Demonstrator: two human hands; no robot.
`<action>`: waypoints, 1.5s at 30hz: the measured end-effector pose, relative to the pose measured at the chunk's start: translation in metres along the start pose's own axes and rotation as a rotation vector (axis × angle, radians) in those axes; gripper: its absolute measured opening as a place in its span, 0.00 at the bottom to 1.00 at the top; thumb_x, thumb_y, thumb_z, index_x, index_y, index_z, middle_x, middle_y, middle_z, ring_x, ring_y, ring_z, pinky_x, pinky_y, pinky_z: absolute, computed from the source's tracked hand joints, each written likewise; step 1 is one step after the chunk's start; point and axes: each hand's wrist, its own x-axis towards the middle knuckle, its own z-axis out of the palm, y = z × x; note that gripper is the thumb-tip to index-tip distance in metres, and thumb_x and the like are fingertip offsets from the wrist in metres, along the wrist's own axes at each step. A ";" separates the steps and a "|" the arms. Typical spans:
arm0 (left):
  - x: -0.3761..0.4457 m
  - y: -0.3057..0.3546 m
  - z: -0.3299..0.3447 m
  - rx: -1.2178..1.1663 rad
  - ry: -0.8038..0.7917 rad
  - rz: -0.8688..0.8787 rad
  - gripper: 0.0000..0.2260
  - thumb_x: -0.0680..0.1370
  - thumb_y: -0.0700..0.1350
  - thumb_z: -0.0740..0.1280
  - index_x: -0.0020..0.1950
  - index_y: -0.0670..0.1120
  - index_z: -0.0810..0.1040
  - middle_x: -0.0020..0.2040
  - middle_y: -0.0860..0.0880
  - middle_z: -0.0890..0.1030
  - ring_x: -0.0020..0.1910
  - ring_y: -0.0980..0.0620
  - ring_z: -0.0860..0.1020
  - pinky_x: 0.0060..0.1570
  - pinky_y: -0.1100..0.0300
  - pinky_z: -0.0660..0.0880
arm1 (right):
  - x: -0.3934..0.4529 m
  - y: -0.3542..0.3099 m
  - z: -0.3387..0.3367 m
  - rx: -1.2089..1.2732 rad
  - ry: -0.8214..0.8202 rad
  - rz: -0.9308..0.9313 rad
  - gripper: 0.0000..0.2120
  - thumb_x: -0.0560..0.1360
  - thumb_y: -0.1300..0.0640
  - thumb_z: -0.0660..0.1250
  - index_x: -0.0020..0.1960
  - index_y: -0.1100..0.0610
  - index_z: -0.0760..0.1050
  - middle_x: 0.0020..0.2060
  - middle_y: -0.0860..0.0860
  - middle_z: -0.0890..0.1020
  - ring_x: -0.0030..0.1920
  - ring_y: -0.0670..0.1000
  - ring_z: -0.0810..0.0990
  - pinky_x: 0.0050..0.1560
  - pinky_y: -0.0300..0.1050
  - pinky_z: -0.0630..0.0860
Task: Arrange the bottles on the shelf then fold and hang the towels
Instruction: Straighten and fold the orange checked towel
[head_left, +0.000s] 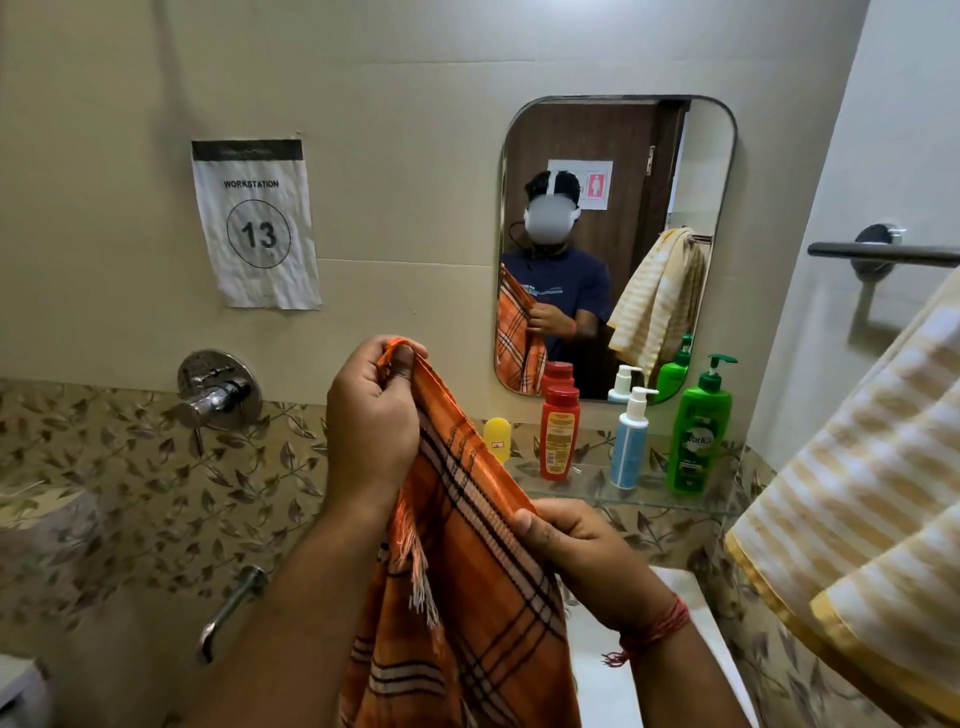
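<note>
An orange checked towel (467, 597) hangs in front of me. My left hand (371, 415) pinches its top corner, held high. Lower and to the right, my right hand (576, 551) grips the towel's edge. A yellow-and-white striped towel (857, 519) hangs at the right below the towel bar (883, 253). On the glass shelf (649, 501) under the mirror stand a small yellow bottle (497, 439), a red bottle (559, 434), a blue pump bottle (629, 441) and a green pump bottle (698, 431), all upright in a row.
A mirror (618, 244) on the wall reflects me and the towels. A chrome tap valve (218, 392) and a handle (231, 608) are on the left wall. A paper sign (254, 223) reads workstation 13. A white basin (675, 649) lies below.
</note>
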 end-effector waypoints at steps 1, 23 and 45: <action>0.001 0.000 0.000 0.002 0.016 0.002 0.08 0.84 0.47 0.62 0.50 0.52 0.80 0.40 0.54 0.81 0.33 0.64 0.78 0.29 0.73 0.71 | 0.001 0.004 0.000 0.000 0.008 -0.006 0.28 0.74 0.34 0.65 0.50 0.60 0.81 0.42 0.52 0.81 0.44 0.51 0.81 0.46 0.45 0.76; 0.012 -0.005 -0.001 -0.019 0.086 -0.005 0.08 0.84 0.50 0.62 0.50 0.53 0.81 0.41 0.53 0.81 0.38 0.57 0.78 0.34 0.67 0.72 | -0.004 0.023 -0.021 -0.363 -0.022 0.051 0.29 0.76 0.32 0.59 0.57 0.57 0.79 0.51 0.55 0.82 0.54 0.54 0.80 0.58 0.57 0.77; -0.021 -0.017 -0.005 0.007 -0.541 0.037 0.29 0.67 0.76 0.61 0.60 0.60 0.74 0.51 0.54 0.83 0.46 0.60 0.83 0.40 0.69 0.77 | 0.005 -0.012 -0.013 -0.653 0.356 -0.294 0.13 0.78 0.40 0.52 0.40 0.43 0.68 0.36 0.40 0.72 0.39 0.40 0.72 0.38 0.32 0.68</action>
